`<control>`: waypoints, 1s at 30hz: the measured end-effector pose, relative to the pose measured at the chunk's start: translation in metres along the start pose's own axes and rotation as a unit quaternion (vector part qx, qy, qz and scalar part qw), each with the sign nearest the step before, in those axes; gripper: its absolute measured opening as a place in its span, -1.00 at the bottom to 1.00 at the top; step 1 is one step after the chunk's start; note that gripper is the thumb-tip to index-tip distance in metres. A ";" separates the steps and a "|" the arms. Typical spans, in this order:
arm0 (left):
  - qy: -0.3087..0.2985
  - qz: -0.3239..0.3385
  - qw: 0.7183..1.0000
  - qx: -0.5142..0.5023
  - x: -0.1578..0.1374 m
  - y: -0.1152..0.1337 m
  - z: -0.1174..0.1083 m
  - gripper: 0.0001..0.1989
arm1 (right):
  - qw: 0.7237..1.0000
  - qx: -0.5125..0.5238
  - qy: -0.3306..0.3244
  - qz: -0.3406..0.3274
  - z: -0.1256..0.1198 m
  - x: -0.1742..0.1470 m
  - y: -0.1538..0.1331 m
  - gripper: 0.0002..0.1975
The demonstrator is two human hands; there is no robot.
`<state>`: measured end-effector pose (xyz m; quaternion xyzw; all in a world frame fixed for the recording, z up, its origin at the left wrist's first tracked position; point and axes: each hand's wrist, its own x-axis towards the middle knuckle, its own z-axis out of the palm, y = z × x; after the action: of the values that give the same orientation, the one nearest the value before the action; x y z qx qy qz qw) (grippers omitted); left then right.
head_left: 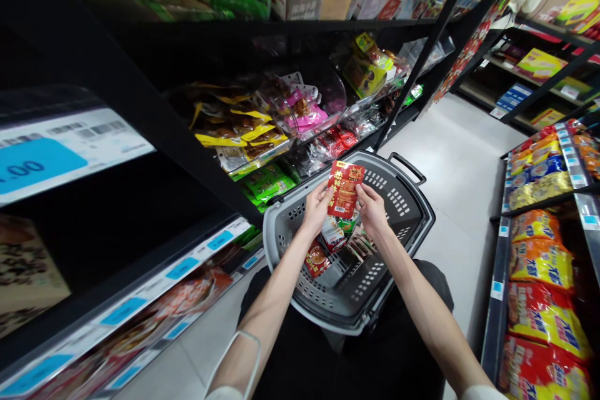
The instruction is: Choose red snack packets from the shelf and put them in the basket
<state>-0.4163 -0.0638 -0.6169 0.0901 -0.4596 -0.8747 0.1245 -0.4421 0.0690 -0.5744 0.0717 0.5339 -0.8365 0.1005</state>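
A red snack packet (345, 190) with yellow lettering is stretched flat between both hands, above a grey shopping basket (375, 309). My left hand (317, 205) pinches its left edge, thumb on the front. On the opposite edge, my right hand (372, 207) is closed in a similar pinch. Inside the basket lie another red packet (317, 259) with a food picture, a white and red packet (333, 235), and a green one (347, 223) partly covered by the held packet. The basket sits between my knees, its black handle (407, 162) folded outward at the far side.
On the left rise black shelves with price labels (182, 267), yellow-edged packets (244, 128), pink packets (304, 114) and green bags (269, 182) in clear bins. A rack of instant noodle packs (546, 306) stands at the right. Pale floor (462, 200) runs between them.
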 end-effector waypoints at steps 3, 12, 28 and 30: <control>-0.004 0.000 1.000 -0.008 0.000 -0.001 0.000 -0.34 | 1.000 0.005 -0.004 -0.002 0.000 0.000 0.000 -0.65; -0.001 0.007 1.000 -0.008 0.001 -0.002 -0.001 -0.37 | 1.000 0.006 -0.009 -0.005 0.000 0.000 0.001 -0.58; 0.016 0.031 0.999 0.002 0.001 0.000 0.001 -0.38 | 1.000 0.022 -0.019 -0.003 -0.001 -0.001 -0.002 -0.59; 0.020 0.030 0.999 -0.001 0.001 -0.001 0.001 -0.38 | 0.999 0.022 -0.024 -0.005 0.000 -0.001 -0.002 -0.60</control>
<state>-0.4178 -0.0631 -0.6172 0.0933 -0.4589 -0.8689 0.1602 -0.4416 0.0702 -0.5729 0.0514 0.5136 -0.8498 0.1073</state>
